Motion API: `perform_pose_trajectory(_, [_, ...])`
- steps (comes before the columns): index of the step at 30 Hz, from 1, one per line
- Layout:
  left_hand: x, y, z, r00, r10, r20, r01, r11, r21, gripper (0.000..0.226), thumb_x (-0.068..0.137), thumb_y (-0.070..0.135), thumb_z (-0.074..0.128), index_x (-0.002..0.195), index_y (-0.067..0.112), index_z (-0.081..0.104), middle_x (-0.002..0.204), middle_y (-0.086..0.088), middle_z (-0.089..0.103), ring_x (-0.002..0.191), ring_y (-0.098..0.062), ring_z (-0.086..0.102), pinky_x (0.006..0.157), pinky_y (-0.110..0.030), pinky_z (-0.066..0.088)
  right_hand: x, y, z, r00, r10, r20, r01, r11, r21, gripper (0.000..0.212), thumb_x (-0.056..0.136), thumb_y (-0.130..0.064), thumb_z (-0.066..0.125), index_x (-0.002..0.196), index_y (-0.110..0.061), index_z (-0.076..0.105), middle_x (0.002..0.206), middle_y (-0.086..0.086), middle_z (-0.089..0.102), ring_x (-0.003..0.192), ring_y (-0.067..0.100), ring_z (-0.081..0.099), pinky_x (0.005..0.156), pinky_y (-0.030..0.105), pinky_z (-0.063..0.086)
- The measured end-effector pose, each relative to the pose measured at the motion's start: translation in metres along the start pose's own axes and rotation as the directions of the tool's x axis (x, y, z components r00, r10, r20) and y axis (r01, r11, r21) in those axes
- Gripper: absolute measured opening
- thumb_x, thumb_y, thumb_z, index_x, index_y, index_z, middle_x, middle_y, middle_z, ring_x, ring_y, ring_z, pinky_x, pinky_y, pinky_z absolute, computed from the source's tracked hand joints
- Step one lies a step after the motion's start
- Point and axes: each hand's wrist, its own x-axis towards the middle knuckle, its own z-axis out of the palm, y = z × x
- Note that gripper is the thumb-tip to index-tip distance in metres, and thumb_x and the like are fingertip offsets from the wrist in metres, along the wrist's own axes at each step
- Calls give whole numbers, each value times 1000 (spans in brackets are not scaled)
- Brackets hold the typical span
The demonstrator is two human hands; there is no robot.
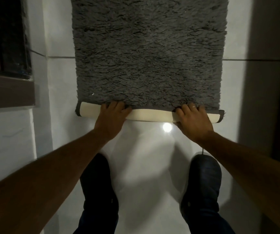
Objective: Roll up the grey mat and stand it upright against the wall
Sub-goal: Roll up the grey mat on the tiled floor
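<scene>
The grey mat (149, 53) runs past the top edge; fingertips probably tucked under its fold.

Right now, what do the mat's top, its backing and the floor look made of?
Grey mat: shaggy, matted pile, probably synthetic fibre. Its backing: smooth, matte cream sheet, perhaps foam or rubber. Floor: glossy white tile, mirroring a light, with a grout line.

Both forearms bare to the frame edge; no sleeves visible. Right hand (194, 118): thin pale band ring on one finger. Left hand (111, 118): no jewellery seen. Legs in dark navy trousers (97, 222). Feet in dark, rounded closed-toe shoes (203, 179); a small stud or rivet shows on the side of each.
</scene>
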Motion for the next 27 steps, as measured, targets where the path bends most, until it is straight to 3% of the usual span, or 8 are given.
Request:
perform_pose_trajectory(4, [1, -6, -7, 1000, -8, -8, 7, 986, -169, 39, 81, 11, 74, 119, 13, 69, 113, -16, 70, 104, -39, 62, 84, -50, 45, 0, 4, -3, 1000, -11, 25, 7, 987, 162, 32, 92, -27, 65, 119, -9, 66, 119, 15, 65, 109, 37, 60, 89, 50, 48])
perform_pose_trajectory(9, [4, -16, -17, 981, 32, 191, 23, 960, -280, 39, 95, 23, 59, 133, 15, 57, 132, -12, 63, 121, -32, 55, 103, -47, 43, 15, 23, -24, 964, -121, 237, 22, 924, 381, 33, 93, -31, 64, 122, -14, 69, 120, 10, 66, 110, 26, 59, 93, 37, 49])
perform_pose_trajectory(13, [17, -17, -27, 973, -34, 229, 118, 924, -363, 34, 96, 23, 58, 127, 14, 48, 110, -16, 70, 97, -34, 67, 82, -40, 52, 25, 25, -33, 952, -56, 302, -87, 894, 439, 35, 95, -28, 63, 127, -15, 63, 121, 11, 68, 108, 27, 62, 94, 44, 53])
perform_pose_trajectory(16, [12, -9, -22, 997, -44, 61, 56, 977, -207, 28, 97, 17, 54, 124, 12, 52, 113, -15, 66, 99, -35, 63, 84, -44, 48, 35, 27, -36, 977, 33, 212, -131, 873, 470, 30, 96, -26, 60, 124, -16, 54, 117, 14, 67, 98, 28, 63, 87, 46, 55])
perform_pose_trajectory(19, [-5, -3, -10, 996, -38, -84, 44, 997, 64, 44, 91, 30, 62, 128, 8, 54, 128, -17, 57, 113, -38, 53, 96, -56, 42, 43, 23, -33, 997, 61, 38, -71, 929, 364, 26, 94, -24, 61, 117, -12, 58, 121, 17, 61, 108, 36, 58, 92, 53, 49])
perform_pose_trajectory(22, [-11, 3, 1, 998, -43, 39, 35, 982, 183, 77, 86, 52, 57, 144, 4, 38, 142, -19, 47, 127, -38, 45, 105, -60, 33, 41, 15, -26, 990, 128, -53, -112, 965, 236, 29, 92, -23, 63, 117, -10, 58, 124, 19, 56, 115, 40, 51, 97, 57, 43])
perform_pose_trajectory(25, [10, -3, 1, 998, -56, -2, 55, 985, 161, 60, 93, 34, 56, 143, 7, 38, 142, -15, 49, 127, -34, 45, 105, -55, 33, 26, 9, -12, 985, 96, -146, -76, 988, 133, 24, 95, -23, 57, 114, -9, 61, 118, 18, 62, 111, 40, 53, 97, 54, 40])
perform_pose_trajectory(27, [27, -13, -7, 1000, -15, -21, 17, 994, 107, 50, 94, 29, 56, 139, 10, 45, 134, -12, 56, 121, -32, 49, 99, -51, 36, 20, 11, -7, 976, 84, -201, -56, 989, 140, 32, 100, -31, 45, 115, -8, 62, 118, 17, 64, 111, 38, 55, 100, 54, 38])
